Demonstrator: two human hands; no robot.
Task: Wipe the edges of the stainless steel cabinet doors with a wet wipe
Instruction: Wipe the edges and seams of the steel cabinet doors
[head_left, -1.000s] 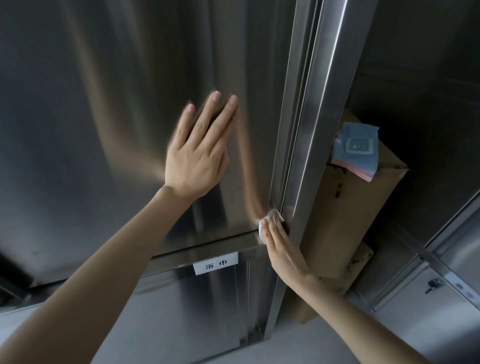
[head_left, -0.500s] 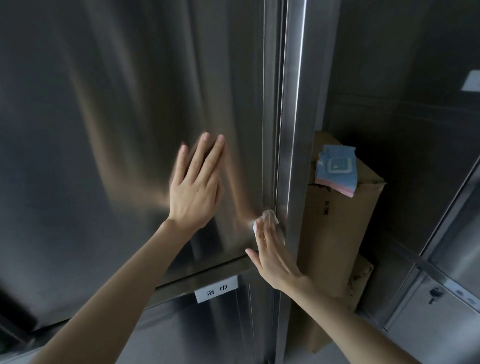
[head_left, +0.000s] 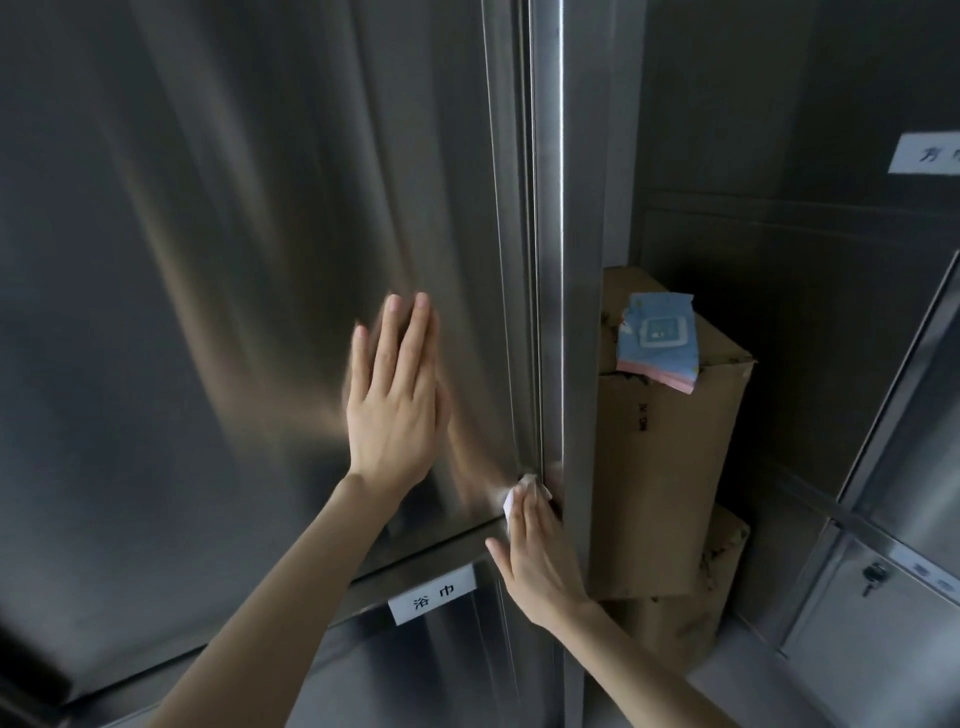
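Stainless steel cabinet door (head_left: 234, 260), brushed, streaked with blurred reflections; vertical right edge (head_left: 524, 312) meeting a steel post (head_left: 576, 260). White label (head_left: 434, 595) with two characters on the rail beneath.

Left hand (head_left: 395, 410) flat on the door face, fingers straight and together, holding nothing. Right hand (head_left: 540, 556) low on the edge, fingers extended, pressing a white wet wipe (head_left: 519, 491) into the seam just above the door's bottom corner.

Right of the post: open recess with stacked cardboard boxes (head_left: 665, 467), blue-and-pink packet (head_left: 657, 340) on top; keyed compartment (head_left: 875, 577) at lower right.

Wipe mostly covered by fingers; second label (head_left: 930, 153) cut off at the frame; box print illegible.
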